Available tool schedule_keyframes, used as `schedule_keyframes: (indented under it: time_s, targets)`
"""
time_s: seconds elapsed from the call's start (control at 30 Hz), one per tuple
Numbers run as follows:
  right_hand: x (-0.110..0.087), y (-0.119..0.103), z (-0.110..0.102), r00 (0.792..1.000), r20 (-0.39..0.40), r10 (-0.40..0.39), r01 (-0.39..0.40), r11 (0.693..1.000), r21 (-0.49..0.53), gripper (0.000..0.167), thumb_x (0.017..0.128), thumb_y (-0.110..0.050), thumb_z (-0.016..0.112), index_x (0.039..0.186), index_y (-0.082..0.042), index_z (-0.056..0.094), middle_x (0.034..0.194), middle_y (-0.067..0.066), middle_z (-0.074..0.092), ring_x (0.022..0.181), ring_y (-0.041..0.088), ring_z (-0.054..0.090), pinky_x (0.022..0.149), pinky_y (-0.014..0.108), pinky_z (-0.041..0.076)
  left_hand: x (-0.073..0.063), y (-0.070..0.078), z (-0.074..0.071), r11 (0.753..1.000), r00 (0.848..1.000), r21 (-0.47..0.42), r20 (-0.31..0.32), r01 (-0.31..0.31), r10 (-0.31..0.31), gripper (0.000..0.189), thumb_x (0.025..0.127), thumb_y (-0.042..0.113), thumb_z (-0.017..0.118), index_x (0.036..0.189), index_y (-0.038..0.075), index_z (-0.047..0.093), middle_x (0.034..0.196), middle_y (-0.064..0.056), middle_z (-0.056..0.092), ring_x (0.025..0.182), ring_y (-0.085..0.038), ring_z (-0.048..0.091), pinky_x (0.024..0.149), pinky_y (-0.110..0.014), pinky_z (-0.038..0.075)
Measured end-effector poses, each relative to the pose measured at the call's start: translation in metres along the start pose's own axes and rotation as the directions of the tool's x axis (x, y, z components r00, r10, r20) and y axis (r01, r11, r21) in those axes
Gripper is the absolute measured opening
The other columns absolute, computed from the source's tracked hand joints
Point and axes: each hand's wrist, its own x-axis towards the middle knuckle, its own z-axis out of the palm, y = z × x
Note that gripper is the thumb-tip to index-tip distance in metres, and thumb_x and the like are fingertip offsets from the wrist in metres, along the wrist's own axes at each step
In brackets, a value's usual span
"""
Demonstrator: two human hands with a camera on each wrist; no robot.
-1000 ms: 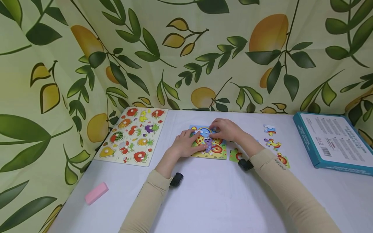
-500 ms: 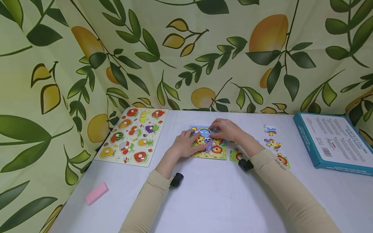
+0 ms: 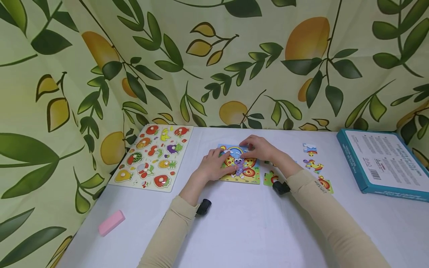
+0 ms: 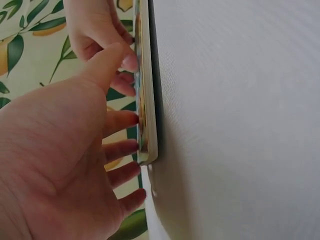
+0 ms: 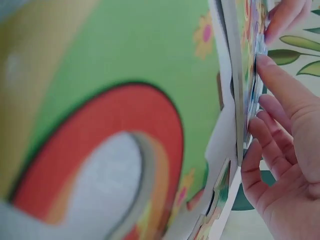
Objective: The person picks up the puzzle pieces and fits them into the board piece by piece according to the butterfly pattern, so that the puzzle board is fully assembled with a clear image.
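Note:
A square jigsaw puzzle (image 3: 240,178) with a purple butterfly and a rainbow lies on the white table. My left hand (image 3: 211,166) rests on its left side with fingers spread; in the left wrist view, the fingertips touch the board's face. At the upper right of the puzzle, my right hand (image 3: 261,147) holds a puzzle piece between its thumb and bent fingers, the piece mostly hidden beneath them. In the right wrist view, the thumb (image 5: 282,85) and the fingers touch the puzzle surface apart from each other. Beside the puzzle lies a loose green-and-red piece (image 3: 270,178).
More loose pieces, such as a rainbow piece (image 3: 310,149), lie to the right. A fruit peg board (image 3: 152,156) sits at the left, with a pink block (image 3: 111,223) nearer. A teal-edged box (image 3: 385,163) lies far right. A leaf-patterned cloth (image 3: 234,85) hangs behind the table.
The right hand has shifted very slightly at the puzzle's upper right. The left hand stays in the same place on the board.

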Motion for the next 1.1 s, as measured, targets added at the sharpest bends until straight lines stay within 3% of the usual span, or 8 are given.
schedule_keyframes:
  time_s: [0.13,0.23,0.4,0.63,0.87,1.0,1.1]
  targets:
    - [0.000,0.000,0.000,1.000,0.009,0.004,-0.004,1.000,0.016,0.044,0.085,-0.026,0.078,0.122,-0.005,0.066,0.116,0.011,0.058,0.097,0.024,0.053,0.087,0.040,0.046,0.001,0.000,0.001,0.999,1.000,-0.030,-0.007,-0.030,0.030,0.075,0.094,0.057,0.051,0.153,0.014,0.035,0.158,-0.012,0.021,0.143,-0.032,0.018,0.116,-0.050,0.018]
    - [0.000,0.000,0.001,1.000,0.014,0.016,-0.016,1.000,0.026,0.043,0.085,-0.026,0.077,0.122,-0.006,0.067,0.116,0.010,0.058,0.097,0.024,0.053,0.086,0.039,0.046,0.002,-0.001,0.001,0.992,0.995,-0.078,0.005,-0.100,0.101,0.072,0.097,0.049,0.054,0.152,0.008,0.034,0.159,-0.012,0.022,0.146,-0.030,0.017,0.118,-0.045,0.016]
    - [-0.001,0.000,0.000,1.000,0.012,0.018,-0.019,0.999,0.035,0.043,0.086,-0.026,0.077,0.122,-0.006,0.067,0.116,0.010,0.058,0.096,0.024,0.052,0.085,0.037,0.045,0.004,-0.002,0.001,0.976,0.984,-0.132,0.031,-0.171,0.177,0.069,0.098,0.045,0.053,0.152,0.006,0.033,0.159,-0.008,0.027,0.146,-0.025,0.023,0.116,-0.041,0.022]
    - [-0.003,0.003,-0.003,1.000,-0.024,-0.014,0.015,0.999,0.033,0.030,0.091,-0.016,0.070,0.119,-0.003,0.068,0.114,0.012,0.059,0.092,0.024,0.053,0.082,0.038,0.043,0.007,0.006,-0.003,0.983,0.984,-0.076,0.042,-0.170,0.174,0.070,0.098,0.048,0.052,0.152,0.009,0.033,0.158,-0.008,0.028,0.144,-0.026,0.025,0.115,-0.041,0.025]
    - [-0.010,0.000,-0.003,0.998,-0.057,-0.011,0.014,0.999,0.049,0.030,0.093,-0.013,0.067,0.120,-0.001,0.066,0.113,0.014,0.062,0.095,0.027,0.056,0.085,0.042,0.046,0.010,0.014,-0.002,0.986,0.988,0.069,0.038,-0.153,0.150,0.065,0.098,0.054,0.047,0.152,0.020,0.037,0.150,-0.011,0.035,0.137,-0.028,0.033,0.109,-0.047,0.033]
    - [-0.024,0.008,-0.014,0.992,-0.105,0.071,-0.059,0.993,0.107,0.030,0.097,-0.020,0.062,0.123,-0.006,0.066,0.114,0.012,0.065,0.107,0.030,0.058,0.092,0.048,0.045,0.010,0.018,-0.001,0.985,0.990,0.100,0.029,-0.140,0.138,0.062,0.097,0.055,0.047,0.150,0.024,0.042,0.143,-0.011,0.039,0.128,-0.027,0.039,0.105,-0.046,0.037]
    - [-0.043,0.024,-0.030,0.963,-0.191,0.189,-0.162,0.975,0.150,0.030,0.099,-0.027,0.058,0.121,-0.008,0.066,0.116,0.013,0.065,0.112,0.032,0.055,0.094,0.050,0.042,0.010,0.019,-0.001,0.987,0.991,0.099,0.027,-0.130,0.128,0.061,0.097,0.056,0.047,0.150,0.026,0.042,0.141,-0.011,0.040,0.126,-0.027,0.039,0.104,-0.046,0.037]
